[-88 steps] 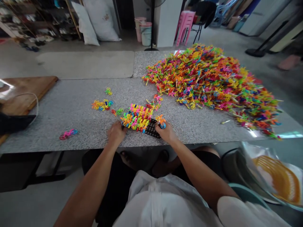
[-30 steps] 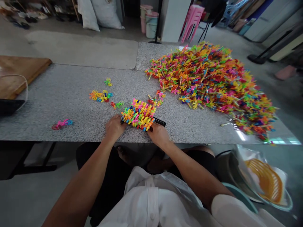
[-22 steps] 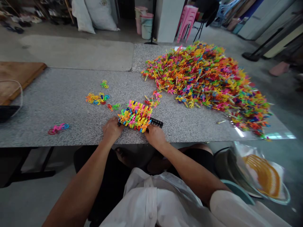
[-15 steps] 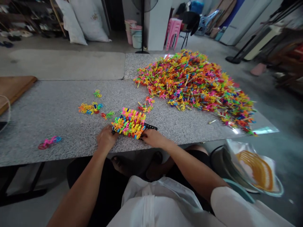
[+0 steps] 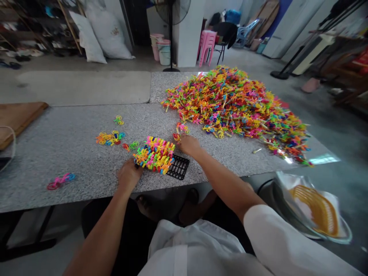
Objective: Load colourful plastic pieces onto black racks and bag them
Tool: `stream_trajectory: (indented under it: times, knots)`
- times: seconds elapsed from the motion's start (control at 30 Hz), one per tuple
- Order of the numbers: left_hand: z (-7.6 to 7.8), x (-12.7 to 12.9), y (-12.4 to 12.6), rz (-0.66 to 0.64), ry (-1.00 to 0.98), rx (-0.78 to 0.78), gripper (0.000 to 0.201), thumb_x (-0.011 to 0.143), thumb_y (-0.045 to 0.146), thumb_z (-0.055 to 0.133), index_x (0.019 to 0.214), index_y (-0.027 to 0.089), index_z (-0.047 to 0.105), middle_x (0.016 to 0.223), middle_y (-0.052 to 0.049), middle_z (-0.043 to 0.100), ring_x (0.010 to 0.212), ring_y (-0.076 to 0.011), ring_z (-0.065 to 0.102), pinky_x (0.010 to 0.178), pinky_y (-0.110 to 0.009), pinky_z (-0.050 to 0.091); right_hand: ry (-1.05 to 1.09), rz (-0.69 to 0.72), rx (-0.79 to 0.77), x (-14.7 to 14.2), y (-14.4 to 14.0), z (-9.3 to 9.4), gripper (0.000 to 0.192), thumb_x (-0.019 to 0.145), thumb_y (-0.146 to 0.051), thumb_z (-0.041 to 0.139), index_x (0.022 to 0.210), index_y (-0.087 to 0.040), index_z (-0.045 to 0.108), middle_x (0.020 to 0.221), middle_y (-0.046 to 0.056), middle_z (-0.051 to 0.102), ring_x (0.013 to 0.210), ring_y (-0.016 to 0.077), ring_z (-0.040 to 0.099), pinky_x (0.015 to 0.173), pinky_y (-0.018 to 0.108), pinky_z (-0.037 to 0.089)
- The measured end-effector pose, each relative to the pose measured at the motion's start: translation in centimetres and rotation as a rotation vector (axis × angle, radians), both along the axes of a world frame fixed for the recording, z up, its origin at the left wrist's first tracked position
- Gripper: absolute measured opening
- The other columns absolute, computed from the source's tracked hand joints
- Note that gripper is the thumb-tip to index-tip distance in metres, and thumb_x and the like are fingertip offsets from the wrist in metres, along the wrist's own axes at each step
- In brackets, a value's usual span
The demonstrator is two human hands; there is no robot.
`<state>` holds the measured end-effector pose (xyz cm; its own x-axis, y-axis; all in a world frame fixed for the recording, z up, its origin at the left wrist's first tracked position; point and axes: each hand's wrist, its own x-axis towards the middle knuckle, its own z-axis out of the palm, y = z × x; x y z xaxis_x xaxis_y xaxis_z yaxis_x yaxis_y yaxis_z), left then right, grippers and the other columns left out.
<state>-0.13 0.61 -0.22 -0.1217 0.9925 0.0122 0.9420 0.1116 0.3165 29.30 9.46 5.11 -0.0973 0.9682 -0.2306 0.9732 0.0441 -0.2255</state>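
Hands (image 5: 129, 174) rest on a speckled granite table (image 5: 71, 145) in a cluttered workshop.

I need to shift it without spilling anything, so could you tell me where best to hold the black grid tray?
Probably by the bare right end of the black grid tray, coming from the near right: the colourful plastic pieces cover the rest, and the left hand already steadies the left end.

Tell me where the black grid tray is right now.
The black grid tray lies at the table's near edge, between the left hand and right hand, partly under colourful pieces.
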Motion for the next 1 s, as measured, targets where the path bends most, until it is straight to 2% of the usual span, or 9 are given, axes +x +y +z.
stream_trajectory:
  times: [0.1,0.23,0.37,0.53,0.6,0.67,0.8,0.9,1.0]
  knots:
    - [0.0,0.1,0.0,0.017,-0.006,-0.009,0.03,0.096,0.043,0.058,0.11,0.024,0.077,0.112,-0.014,0.079,0.119,-0.037,0.072,0.09,-0.041,0.056,0.002,0.034,-0.032,2.2,0.7,0.6,0.037,0.106,-0.032,0.057,0.134,-0.015,0.075,0.133,0.019,0.077,0.124,0.0325,0.072,0.1,0.035,0.055]
    - [-0.1,0.1,0.0,0.019,-0.031,0.009,0.028,0.096,0.042,0.06,0.11,0.025,0.077,0.112,-0.013,0.079,0.119,-0.0363,0.072,0.09,-0.041,0.056,-0.037,0.047,0.033,4.4,1.1,0.9,0.035,0.104,-0.025,0.059,0.134,-0.018,0.076,0.136,0.015,0.076,0.128,0.0301,0.07,0.105,0.033,0.052]
    - [-0.2,0.0,0.0,0.016,-0.035,0.007,0.03,0.096,0.044,0.059,0.111,0.024,0.077,0.112,-0.013,0.079,0.119,-0.0359,0.072,0.09,-0.041,0.056,-0.047,0.138,0.026,3.9,-0.4,0.7,0.034,0.105,-0.026,0.059,0.131,-0.017,0.078,0.136,0.017,0.075,0.128,0.0303,0.07,0.104,0.034,0.052]
    - [0.1,0.0,0.0,0.034,-0.011,-0.01,0.033,0.096,0.045,0.057,0.112,0.023,0.076,0.11,-0.015,0.08,0.116,-0.0384,0.073,0.089,-0.044,0.056,-0.064,0.169,0.041,2.5,-2.1,-0.4,0.034,0.106,-0.026,0.056,0.133,-0.014,0.074,0.137,0.02,0.072,0.125,0.0309,0.07,0.099,0.034,0.053]
    - [0.2,0.0,0.0,0.02,-0.013,-0.01,0.034,0.097,0.046,0.056,0.112,0.023,0.076,0.112,-0.016,0.08,0.116,-0.0389,0.073,0.09,-0.045,0.056,0.0,0.131,0.068,2.5,-2.4,-1.1,0.031,0.107,-0.024,0.054,0.128,-0.014,0.074,0.134,0.018,0.073,0.123,0.0277,0.07,0.098,0.031,0.051]
    - [0.2,0.0,0.0,0.006,-0.019,-0.011,0.035,0.097,0.046,0.056,0.113,0.023,0.076,0.115,-0.016,0.08,0.119,-0.0388,0.073,0.09,-0.044,0.057,0.109,0.024,0.099,2.9,-2.6,-1.7,0.025,0.106,-0.026,0.058,0.123,-0.015,0.074,0.128,0.015,0.076,0.117,0.0243,0.071,0.094,0.028,0.05]
    - [0.2,0.0,0.1,0.02,-0.021,-0.017,0.035,0.096,0.047,0.058,0.115,0.023,0.076,0.118,-0.015,0.08,0.121,-0.0398,0.072,0.092,-0.044,0.057,0.372,-0.226,0.092,4.0,-3.5,-2.3,0.013,0.098,-0.029,0.068,0.104,-0.017,0.07,0.097,0.006,0.077,0.09,0.0188,0.07,0.074,0.025,0.047]
    - [0.1,0.0,0.2,0.037,-0.022,-0.019,0.039,0.097,0.049,0.057,0.118,0.022,0.075,0.12,-0.016,0.08,0.121,-0.0401,0.072,0.093,-0.045,0.057,0.588,-0.288,0.024,4.2,-4.5,-2.6,0.008,0.094,-0.026,0.068,0.091,-0.02,0.064,0.069,-0.003,0.066,0.066,0.0154,0.063,0.061,0.023,0.043]
    - [0.0,0.0,0.2,0.04,-0.009,-0.018,0.039,0.098,0.047,0.058,0.121,0.021,0.075,0.121,-0.015,0.08,0.121,-0.0384,0.072,0.093,-0.044,0.057,0.811,-0.323,-0.053,3.4,-5.2,-3.1,0.004,0.095,-0.023,0.063,0.091,-0.022,0.063,0.054,-0.009,0.053,0.05,0.0136,0.055,0.053,0.022,0.042]
